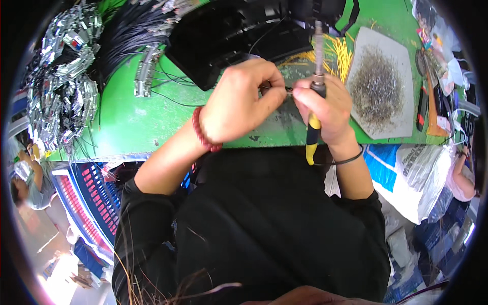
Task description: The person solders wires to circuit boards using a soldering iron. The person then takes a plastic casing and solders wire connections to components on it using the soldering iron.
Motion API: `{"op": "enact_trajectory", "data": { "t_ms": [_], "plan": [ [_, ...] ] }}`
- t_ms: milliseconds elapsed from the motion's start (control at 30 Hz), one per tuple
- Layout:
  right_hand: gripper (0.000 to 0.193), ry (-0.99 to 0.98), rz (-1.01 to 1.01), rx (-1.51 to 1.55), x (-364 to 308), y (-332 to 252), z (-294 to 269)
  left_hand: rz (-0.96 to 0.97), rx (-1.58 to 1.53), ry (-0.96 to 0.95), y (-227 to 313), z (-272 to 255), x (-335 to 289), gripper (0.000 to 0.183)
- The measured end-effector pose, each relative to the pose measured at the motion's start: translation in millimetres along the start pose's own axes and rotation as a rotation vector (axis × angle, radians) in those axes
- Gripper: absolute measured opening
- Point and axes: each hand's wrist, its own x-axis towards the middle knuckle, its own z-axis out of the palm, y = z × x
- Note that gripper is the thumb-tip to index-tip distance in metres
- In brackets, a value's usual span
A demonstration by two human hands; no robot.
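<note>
My left hand (249, 99), with a dark red bead bracelet (202, 131) at its wrist, is closed in a pinch on what looks like a thin dark wire. My right hand (328, 107) wraps round a soldering iron (319, 56), its metal barrel pointing away from me and its black-and-yellow handle (312, 137) sticking out below the palm. The thumb and forefinger of that hand press together beside the left fingertips. Whatever small part lies between the fingertips is mostly hidden. A black band (351, 158) loops at the right wrist.
Left on the green table (114, 134) lie a large heap of metal connectors (68, 86), black cables (124, 38) and a small connector row (146, 71). Black plastic housings (223, 38) stand behind my hands. Yellow wires (338, 51) adjoin a grey board (401, 117) with metal bits (377, 86).
</note>
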Motion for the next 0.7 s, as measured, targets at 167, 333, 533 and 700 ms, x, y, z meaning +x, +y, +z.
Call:
{"op": "enact_trajectory", "data": {
  "t_ms": [167, 333, 533, 700],
  "plan": [
    [0.045, 0.185, 0.191, 0.169, 21, -27, 7, 0.242, 0.532, 0.096, 15, -16, -15, 0.047],
    [0.040, 0.276, 0.255, 0.275, 38, -34, 13, 0.324, 0.592, 0.206, 9, -20, -14, 0.045],
    [0.042, 0.440, 0.553, 0.586, 61, -22, 2, 0.295, 0.515, 0.147, 30, -68, -18, 0.033],
    [0.047, 0.509, 0.579, 0.532, 47, 1, -24, 0.283, 0.743, -0.029, 36, -124, -5, 0.023]
  ]
}}
